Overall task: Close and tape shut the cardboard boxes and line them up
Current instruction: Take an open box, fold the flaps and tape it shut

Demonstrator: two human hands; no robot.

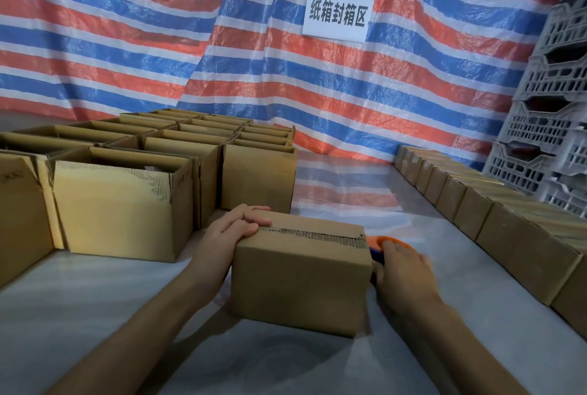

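A closed cardboard box [301, 277] sits on the grey surface in front of me, its two top flaps meeting along a seam with torn tape marks. My left hand [235, 229] lies over the box's top left corner, fingers straight and pressing the flaps down. My right hand [401, 267] is at the box's right end, gripping an orange and blue tape dispenser [386, 244] that is mostly hidden behind the hand and the box.
Several open cardboard boxes [127, 198] stand in rows at the left and back. A line of closed boxes [508, 223] runs along the right. Grey plastic crates [549, 109] are stacked at the far right. A striped tarp with a paper sign [338, 12] hangs behind.
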